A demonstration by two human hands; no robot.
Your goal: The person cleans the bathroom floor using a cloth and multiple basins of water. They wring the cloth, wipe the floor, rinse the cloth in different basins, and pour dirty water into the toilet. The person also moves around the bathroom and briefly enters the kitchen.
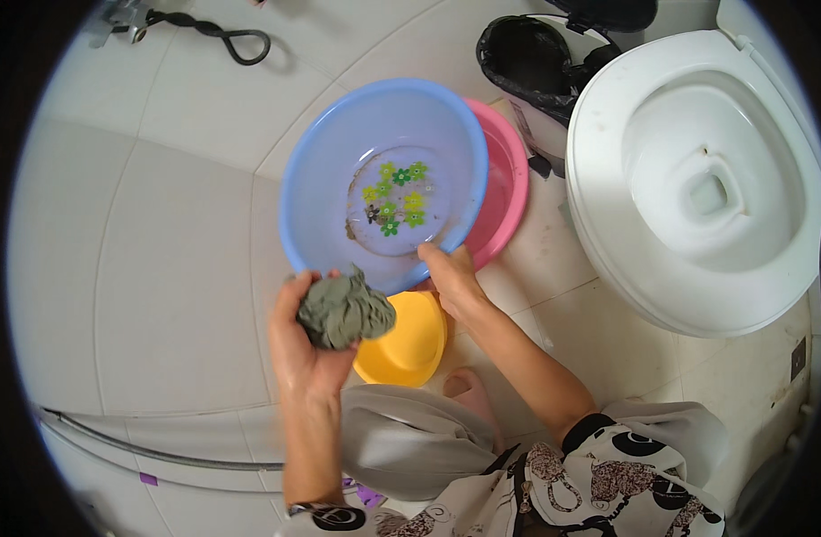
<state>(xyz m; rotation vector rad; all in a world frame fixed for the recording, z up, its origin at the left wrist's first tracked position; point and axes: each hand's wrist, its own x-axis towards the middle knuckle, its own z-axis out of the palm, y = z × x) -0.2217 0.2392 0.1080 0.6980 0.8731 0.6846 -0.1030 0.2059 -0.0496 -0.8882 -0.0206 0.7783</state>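
In my left hand is a crumpled grey-green cloth, held just off the near left rim of a blue plastic basin. My right hand grips that basin's near right rim, with the thumb over the edge. Green and yellow flower prints mark the basin's bottom, and brown dirt lies around them. Behind it, to the right, shows part of a pink basin. A yellow basin sits below the blue one, partly covered by the cloth and my left hand.
At the right stands a white toilet with its bowl uncovered. A trash bin with a black liner is beyond it. A twisted black hose hangs at upper left. Near my legs is a pink slipper on the tiled floor.
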